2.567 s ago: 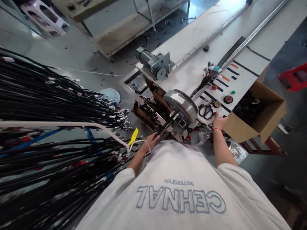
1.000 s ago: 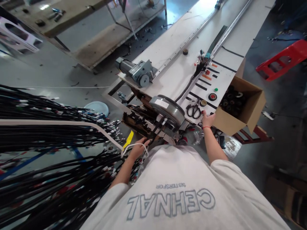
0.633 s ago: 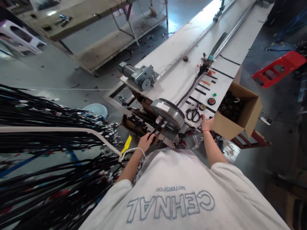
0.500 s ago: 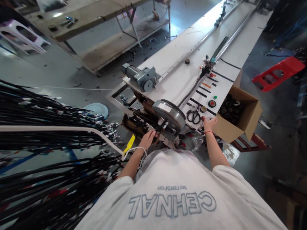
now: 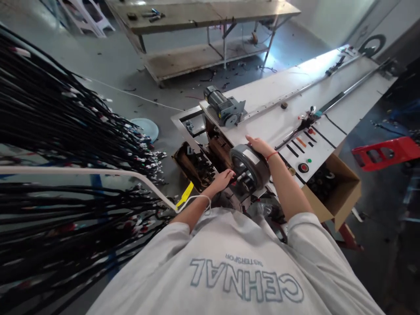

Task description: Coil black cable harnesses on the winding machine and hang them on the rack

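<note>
**Both hands on the wheel motor at the table's near end**

Left hand (image 5: 223,178) low at centre frame, fingers curled in at the dark near face of the round grey wheel motor (image 5: 250,168); whether pinching a lead there or only touching, impossible to tell. White cord looped round that wrist, yellow tag (image 5: 185,194) just beside it. Right hand (image 5: 259,145) laid flat and spread over the top of the motor's rim, pressing or steadying rather than gripping, a red band at the wrist.

Motor tipped on edge at the near end of the long white table (image 5: 278,122), over an open frame with dark parts inside. Judged from this: motor in hand but not yet lying flat or hooked up, so still early to midway.

Just right of the motor, a red button (image 5: 303,167) and a green one on the marked strip of the table. Lower right, an open cardboard box (image 5: 337,192) of dark rolls, touched by neither hand. Farther along, a bundle of black wires with coloured plugs (image 5: 303,124), lying apart from the motor, unconnected. Behind the motor, a small grey gear motor (image 5: 226,107).

Left half of frame: hanging black cable harnesses (image 5: 65,144). Top of frame: a bare workbench (image 5: 203,13).
</note>
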Motion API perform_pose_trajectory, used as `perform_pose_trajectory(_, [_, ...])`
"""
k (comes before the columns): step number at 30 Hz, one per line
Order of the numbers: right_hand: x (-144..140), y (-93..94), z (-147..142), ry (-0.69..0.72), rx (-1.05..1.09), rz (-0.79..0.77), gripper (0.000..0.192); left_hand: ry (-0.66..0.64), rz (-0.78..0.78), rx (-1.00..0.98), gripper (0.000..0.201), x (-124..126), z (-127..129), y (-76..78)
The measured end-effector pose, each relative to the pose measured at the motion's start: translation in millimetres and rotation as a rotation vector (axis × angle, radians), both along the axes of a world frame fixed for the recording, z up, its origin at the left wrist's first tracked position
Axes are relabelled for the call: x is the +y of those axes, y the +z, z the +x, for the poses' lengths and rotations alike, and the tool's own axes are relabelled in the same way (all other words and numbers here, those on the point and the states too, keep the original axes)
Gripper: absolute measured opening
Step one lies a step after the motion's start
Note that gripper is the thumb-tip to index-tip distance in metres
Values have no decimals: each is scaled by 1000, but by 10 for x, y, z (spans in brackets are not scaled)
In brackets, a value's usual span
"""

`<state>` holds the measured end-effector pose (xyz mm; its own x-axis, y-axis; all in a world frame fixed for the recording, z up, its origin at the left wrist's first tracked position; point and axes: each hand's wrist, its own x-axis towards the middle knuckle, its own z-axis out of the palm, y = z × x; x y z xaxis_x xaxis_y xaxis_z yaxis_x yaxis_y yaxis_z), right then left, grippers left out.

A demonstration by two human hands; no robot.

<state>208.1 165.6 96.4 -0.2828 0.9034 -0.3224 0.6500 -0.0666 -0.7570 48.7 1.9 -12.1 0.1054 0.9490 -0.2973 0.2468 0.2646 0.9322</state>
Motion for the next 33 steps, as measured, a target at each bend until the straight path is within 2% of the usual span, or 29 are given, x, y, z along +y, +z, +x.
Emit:
perform_pose_trajectory(3, [-100,3,-47,26,-104,4,55,-118,62,212,39,6,70,117])
perform_pose_trajectory(5, [-311,-57,144,4,6,73,55,-156,75,420,40,6,146,200])
perform_pose_trajectory(7, [-573,-172,439,-112,70,138,54,-164,91,624,41,20,210,278])
perform_pose_trajectory(8, [-703,-250,596,-201,21,156,52,-174,109,695,40,37,221,317])
perform_pose_trajectory(10, [-931,-431,880,-372,-240,155,41,-212,164,762,40,103,176,415])
perform_pose_trajectory(12, [-1094,-621,1088,-474,-546,124,31,-237,217,790,41,208,42,552])
perform_pose_trajectory(14, [-1199,-773,1223,-510,-694,59,43,-239,239,823,45,326,-132,715])
perform_pose_trajectory(15, [-1242,-822,1273,-520,-685,20,47,-247,233,837,46,378,-212,791])
perform_pose_trajectory(17, [-1348,-839,1360,-522,-525,-59,42,-272,205,844,45,454,-324,898])
perform_pose_trajectory(20, [-1628,-656,1439,-456,-182,-109,29,-297,161,830,45,497,-363,917])
perform_pose_trajectory(22, [-1875,-457,1387,-292,95,-141,32,-302,149,828,46,499,-342,875])
perform_pose_trajectory(24, [-2079,-289,1189,-79,406,-277,46,-305,147,833,47,496,-317,844])
perform_pose_trajectory(26, [-2155,-227,848,112,647,-552,66,-302,145,824,47,490,-297,848])
perform_pose_trajectory(28, [-2083,-280,445,214,757,-826,83,-302,141,805,48,481,-276,881])
perform_pose_trajectory(30, [-1935,-393,107,182,798,-917,83,-297,141,816,51,474,-257,913])
perform_pose_trajectory(33, [-1823,-509,-59,4,803,-778,67,-205,136,937,61,493,-279,889])
